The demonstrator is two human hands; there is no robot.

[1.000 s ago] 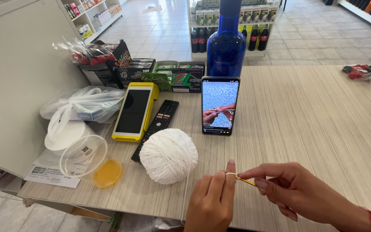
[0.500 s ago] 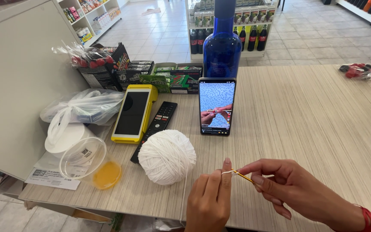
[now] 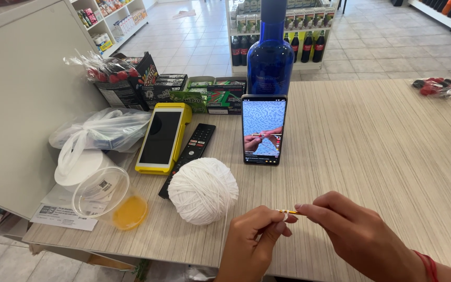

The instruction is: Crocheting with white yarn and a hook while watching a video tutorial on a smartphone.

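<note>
My left hand [image 3: 251,245] and my right hand [image 3: 358,237] meet low over the counter's front edge. Together they pinch a thin yellow crochet hook [image 3: 289,212], with white yarn looped at its tip between the left fingers. A strand of that yarn runs up to the white yarn ball [image 3: 203,190], which rests on the counter just left of my left hand. A phone [image 3: 263,129] stands propped against a tall blue bottle [image 3: 270,57], its screen showing hands working yarn.
A yellow card terminal [image 3: 163,137] and a black remote [image 3: 189,157] lie left of the phone. A clear plastic cup [image 3: 108,201], a tied plastic bag [image 3: 100,130] and candy boxes [image 3: 184,91] crowd the wooden counter's [image 3: 371,141] left end. Wrapped sweets [image 3: 444,86] sit far right.
Both hands have crept slightly left and closer together around the hook. The yarn ball and the other things on the counter have stayed put.
</note>
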